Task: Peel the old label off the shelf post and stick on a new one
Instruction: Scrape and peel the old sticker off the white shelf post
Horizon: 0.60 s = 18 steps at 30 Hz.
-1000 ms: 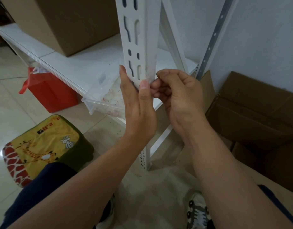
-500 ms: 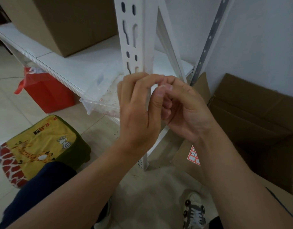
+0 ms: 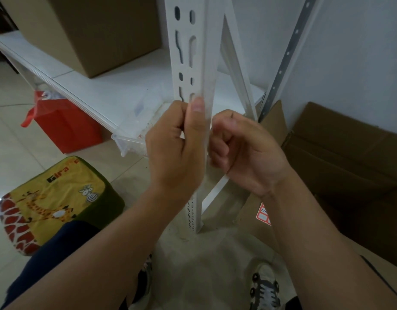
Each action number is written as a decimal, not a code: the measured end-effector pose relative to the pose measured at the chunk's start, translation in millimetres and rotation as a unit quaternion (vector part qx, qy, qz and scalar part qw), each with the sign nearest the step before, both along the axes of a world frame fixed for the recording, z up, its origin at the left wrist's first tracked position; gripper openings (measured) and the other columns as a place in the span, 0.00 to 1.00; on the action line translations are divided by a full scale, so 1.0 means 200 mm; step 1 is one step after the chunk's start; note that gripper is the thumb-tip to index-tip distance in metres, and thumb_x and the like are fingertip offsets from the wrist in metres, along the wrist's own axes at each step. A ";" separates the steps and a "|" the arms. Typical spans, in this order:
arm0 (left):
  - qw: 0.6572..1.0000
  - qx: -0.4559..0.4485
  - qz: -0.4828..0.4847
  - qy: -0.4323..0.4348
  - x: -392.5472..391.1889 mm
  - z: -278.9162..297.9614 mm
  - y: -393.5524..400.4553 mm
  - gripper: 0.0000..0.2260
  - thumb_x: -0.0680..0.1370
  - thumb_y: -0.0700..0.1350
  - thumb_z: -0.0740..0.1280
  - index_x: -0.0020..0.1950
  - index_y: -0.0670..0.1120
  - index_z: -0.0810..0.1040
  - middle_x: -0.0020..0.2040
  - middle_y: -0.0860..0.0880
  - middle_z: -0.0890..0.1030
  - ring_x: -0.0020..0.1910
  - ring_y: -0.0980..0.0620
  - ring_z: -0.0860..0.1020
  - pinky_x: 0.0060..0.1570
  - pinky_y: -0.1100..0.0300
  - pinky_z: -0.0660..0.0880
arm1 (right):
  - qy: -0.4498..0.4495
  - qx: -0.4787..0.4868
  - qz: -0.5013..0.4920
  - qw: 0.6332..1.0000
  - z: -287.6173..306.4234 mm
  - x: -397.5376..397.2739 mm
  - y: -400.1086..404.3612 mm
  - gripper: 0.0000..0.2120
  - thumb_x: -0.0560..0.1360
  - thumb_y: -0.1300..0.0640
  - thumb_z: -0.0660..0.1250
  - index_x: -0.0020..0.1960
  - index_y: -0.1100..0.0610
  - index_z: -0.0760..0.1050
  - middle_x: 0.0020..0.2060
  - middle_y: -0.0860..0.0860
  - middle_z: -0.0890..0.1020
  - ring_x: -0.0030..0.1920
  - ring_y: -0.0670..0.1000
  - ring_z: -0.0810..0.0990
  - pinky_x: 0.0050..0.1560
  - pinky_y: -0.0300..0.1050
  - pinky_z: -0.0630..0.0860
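The white slotted shelf post (image 3: 193, 52) rises in the middle of the view. My left hand (image 3: 175, 153) grips it from the left, fingers curled round its slotted face and the thumb lying up along its front corner. My right hand (image 3: 249, 157) is curled into a loose fist just right of the post, knuckles against its side face; nothing shows between its fingers. No label is visible on the bare part of the post. A sheet of red-bordered labels (image 3: 263, 214) lies on cardboard under my right wrist.
A white shelf board (image 3: 103, 90) carries a brown carton (image 3: 99, 30) and a clear plastic tray (image 3: 135, 135) at its edge. A red bag (image 3: 65, 128) and a giraffe-print stool (image 3: 52, 202) stand on the floor at left. Flattened cardboard (image 3: 349, 153) lies at right.
Both hands met in front of the post half a second ago. Now my left hand has closed round the post with its thumb up, and my right hand has drawn back to the right.
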<state>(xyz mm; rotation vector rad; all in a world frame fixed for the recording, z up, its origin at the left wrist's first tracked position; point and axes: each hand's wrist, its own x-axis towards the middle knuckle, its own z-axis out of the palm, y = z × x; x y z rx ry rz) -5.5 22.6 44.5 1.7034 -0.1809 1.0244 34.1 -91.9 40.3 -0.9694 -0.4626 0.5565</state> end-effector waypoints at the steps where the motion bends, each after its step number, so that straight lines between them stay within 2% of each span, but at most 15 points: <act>1: 1.000 -0.011 0.011 0.013 0.02 0.00 0.03 0.16 0.82 0.45 0.59 0.33 0.54 0.66 0.25 0.57 0.68 0.24 0.60 0.68 0.25 0.69 0.63 | -0.010 -0.027 -0.055 0.998 0.01 0.00 0.01 0.09 0.75 0.57 0.64 0.38 0.59 0.72 0.26 0.53 0.70 0.26 0.51 0.67 0.29 0.42 0.64; 3: 0.998 -0.036 0.026 0.047 0.07 0.00 0.11 0.20 0.83 0.45 0.60 0.30 0.52 0.65 0.24 0.56 0.67 0.23 0.59 0.66 0.25 0.67 0.62 | -0.036 -0.070 -0.150 0.986 0.01 0.01 0.02 0.12 0.78 0.58 0.62 0.36 0.60 0.73 0.25 0.53 0.72 0.26 0.51 0.69 0.28 0.41 0.68; 5: 0.994 -0.037 0.044 0.094 0.13 -0.02 0.19 0.20 0.84 0.47 0.58 0.31 0.50 0.64 0.27 0.54 0.67 0.26 0.58 0.65 0.27 0.64 0.63 | -0.050 -0.091 -0.195 0.975 0.02 0.02 0.04 0.13 0.79 0.59 0.62 0.36 0.60 0.74 0.25 0.54 0.74 0.26 0.52 0.70 0.29 0.41 0.70; 7: 0.986 -0.026 0.064 0.151 0.20 -0.05 0.25 0.17 0.85 0.50 0.56 0.36 0.48 0.65 0.32 0.49 0.68 0.32 0.55 0.66 0.31 0.61 0.65 | -0.058 -0.102 -0.202 0.972 0.03 0.02 0.06 0.14 0.79 0.59 0.62 0.36 0.60 0.75 0.25 0.54 0.75 0.25 0.52 0.72 0.28 0.42 0.70; 11: 0.964 -0.017 0.098 0.247 0.33 -0.11 0.35 0.10 0.85 0.48 0.54 0.47 0.44 0.66 0.38 0.54 0.69 0.36 0.57 0.67 0.34 0.66 0.66 | -0.080 -0.109 -0.184 0.974 0.03 0.02 0.09 0.14 0.79 0.60 0.62 0.36 0.61 0.76 0.25 0.54 0.78 0.25 0.52 0.75 0.28 0.42 0.69; 13: 0.952 -0.034 0.099 0.287 0.38 -0.14 0.39 0.08 0.85 0.47 0.55 0.49 0.45 0.67 0.39 0.53 0.71 0.36 0.57 0.68 0.35 0.63 0.67 | -0.080 -0.105 -0.185 0.974 0.03 0.03 0.10 0.14 0.79 0.61 0.61 0.35 0.61 0.76 0.25 0.54 0.78 0.25 0.53 0.75 0.28 0.42 0.70; 15: 0.938 -0.039 0.095 0.332 0.42 -0.16 0.42 0.12 0.84 0.50 0.55 0.48 0.44 0.71 0.40 0.50 0.74 0.37 0.54 0.70 0.35 0.61 0.67 | -0.079 -0.095 -0.189 0.974 0.03 0.03 0.10 0.15 0.79 0.63 0.60 0.34 0.60 0.75 0.25 0.55 0.78 0.25 0.53 0.75 0.28 0.42 0.71; 18: 0.925 -0.045 0.090 0.366 0.45 -0.19 0.43 0.18 0.83 0.53 0.57 0.39 0.43 0.73 0.36 0.42 0.73 0.32 0.48 0.67 0.31 0.59 0.62 | -0.071 -0.076 -0.188 0.977 0.02 0.04 0.11 0.17 0.79 0.62 0.59 0.34 0.60 0.76 0.24 0.55 0.78 0.24 0.53 0.75 0.28 0.42 0.71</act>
